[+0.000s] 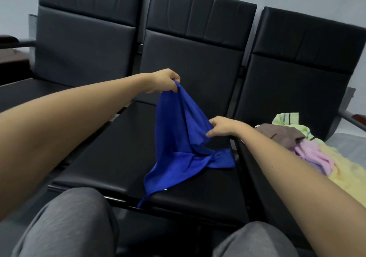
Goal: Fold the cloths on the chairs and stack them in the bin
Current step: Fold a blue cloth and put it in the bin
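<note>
Blue cloth (178,138) lies partly on the middle seat (111,157). Its upper part is lifted and one corner hangs over the front edge. Left hand (165,81) pinches the top corner, fingers (174,78) curled on it. Right hand (222,127) pinches an edge lower down.

Cloth appears light, soft and limp: it drapes and creases with no stiffness. Probably not slippery or fragile. Best taken at two adjacent corners and pulled flat.

Unfolded pile (309,150) sits on the right chair (293,90). Bin not in view.
</note>
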{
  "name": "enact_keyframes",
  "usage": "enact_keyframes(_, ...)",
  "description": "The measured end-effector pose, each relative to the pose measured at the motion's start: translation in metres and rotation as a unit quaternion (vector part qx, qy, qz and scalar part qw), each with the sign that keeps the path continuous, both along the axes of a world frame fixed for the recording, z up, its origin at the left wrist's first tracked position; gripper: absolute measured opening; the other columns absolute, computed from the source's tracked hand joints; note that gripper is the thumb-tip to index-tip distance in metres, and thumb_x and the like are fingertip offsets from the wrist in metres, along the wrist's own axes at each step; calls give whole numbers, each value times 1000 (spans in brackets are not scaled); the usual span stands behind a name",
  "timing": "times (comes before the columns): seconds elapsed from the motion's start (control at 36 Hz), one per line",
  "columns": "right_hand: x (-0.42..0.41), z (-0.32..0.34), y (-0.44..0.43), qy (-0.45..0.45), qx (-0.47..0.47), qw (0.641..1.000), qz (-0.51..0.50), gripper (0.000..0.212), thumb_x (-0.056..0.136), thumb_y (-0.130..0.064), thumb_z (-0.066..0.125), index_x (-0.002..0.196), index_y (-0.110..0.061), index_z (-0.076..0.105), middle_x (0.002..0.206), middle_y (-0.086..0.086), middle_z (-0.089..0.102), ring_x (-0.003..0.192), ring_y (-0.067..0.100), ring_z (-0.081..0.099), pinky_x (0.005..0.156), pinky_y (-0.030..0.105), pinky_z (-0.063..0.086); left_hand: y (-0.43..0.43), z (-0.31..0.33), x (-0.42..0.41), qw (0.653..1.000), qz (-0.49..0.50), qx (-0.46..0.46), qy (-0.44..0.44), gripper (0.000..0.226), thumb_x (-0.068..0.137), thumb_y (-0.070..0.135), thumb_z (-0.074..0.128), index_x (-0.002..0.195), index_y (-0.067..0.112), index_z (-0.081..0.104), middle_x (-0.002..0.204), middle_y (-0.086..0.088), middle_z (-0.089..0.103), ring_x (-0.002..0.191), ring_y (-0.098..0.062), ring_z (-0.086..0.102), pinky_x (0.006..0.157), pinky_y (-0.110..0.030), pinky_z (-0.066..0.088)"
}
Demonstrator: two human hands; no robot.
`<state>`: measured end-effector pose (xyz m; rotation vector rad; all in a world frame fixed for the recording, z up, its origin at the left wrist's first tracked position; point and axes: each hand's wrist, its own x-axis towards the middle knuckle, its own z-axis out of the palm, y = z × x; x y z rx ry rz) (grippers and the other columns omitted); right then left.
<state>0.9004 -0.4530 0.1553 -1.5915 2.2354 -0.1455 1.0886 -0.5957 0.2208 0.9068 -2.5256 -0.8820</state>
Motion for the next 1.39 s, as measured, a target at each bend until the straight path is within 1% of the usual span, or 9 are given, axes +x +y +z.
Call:
enact_keyframes(0.14, -13, -12, 9, 12, 111, 992, -51, 5, 92, -19, 53, 96, -19, 56, 88, 6, 60, 61, 16, 57, 53, 24, 46, -6, -13, 9, 975, 48, -93, -195, 17, 91, 19, 55, 75, 12, 55, 78, -6, 54, 66, -20, 50, 51, -25, 39)
enact_keyframes(0.25, -18, -18, 6, -134, 39, 977, -162, 19, 101, -15, 40, 118, -9, 45, 61, 10, 64, 40, 14, 59, 37, 16, 42, -5, -28, 11, 957, 106, 51, -266, 35, 102, 30, 35, 115, 1, 51, 77, -13, 58, 53, -18, 51, 33, -16, 36)
enact_keyframes(0.36, -21, -20, -9, -292, -143, 910, -258, 27, 102, -9, 38, 128, -4, 41, 42, 6, 59, 31, 7, 55, 34, 17, 46, -9, -39, 8, 945, 169, 260, -101, 43, 104, 26, 33, 128, -8, 41, 91, -21, 64, 66, -22, 65, 42, -21, 52)
enact_keyframes(0.5, -34, 1, -32, -218, -353, 878, -238, 29, 95, -4, 44, 116, 0, 64, 91, 7, 62, 80, 13, 58, 66, 22, 45, -19, -28, -3, 859, 146, 453, 189, 21, 103, 11, 32, 113, -4, 43, 102, -23, 56, 82, -30, 63, 64, -29, 59)
enact_keyframes(0.61, -34, 43, -42, -198, -438, 857, -186, 33, 98, -10, 44, 129, -8, 58, 126, 4, 59, 117, 17, 54, 102, 30, 43, -23, 4, -9, 885, 124, 309, 326, 22, 98, 10, 47, 88, 28, 45, 97, 4, 50, 88, -4, 53, 95, -5, 39)
enact_keyframes(0.75, -42, 63, -49, -120, -462, 862, -168, 32, 100, -12, 42, 125, -7, 61, 126, 10, 61, 110, 16, 55, 85, 17, 39, -28, 12, -21, 898, 89, 200, 381, 35, 98, -4, 33, 128, 7, 49, 88, 7, 49, 72, 1, 51, 58, -7, 44)
enact_keyframes(1.0, -38, 24, -12, 111, -310, 936, -123, 24, 96, -34, 52, 89, -19, 69, 109, 2, 54, 110, 24, 45, 91, 33, 29, -38, -47, 17, 967, 137, 87, 194, 23, 95, 2, 39, 95, 13, 60, 88, -5, 58, 81, -16, 52, 60, -12, 41)
enact_keyframes(1.19, -27, 2, 14, -250, -25, 968, 3, 30, 99, -20, 48, 71, -13, 49, 58, -4, 46, 53, 7, 44, 50, 16, 40, -38, -101, 73, 957, 108, 184, 195, 37, 94, 4, 50, 77, 23, 77, 64, 11, 68, 67, -3, 58, 59, -11, 44)
enact_keyframes(1.39, -25, -44, 26, -338, 247, 907, 44, 18, 84, 3, 57, 80, -14, 52, 61, -7, 58, 56, 5, 56, 62, 22, 52, 1, -163, 95, 917, 25, 374, 138, 24, 79, 11, 60, 66, 18, 78, 74, 3, 73, 66, -5, 68, 61, -14, 53)
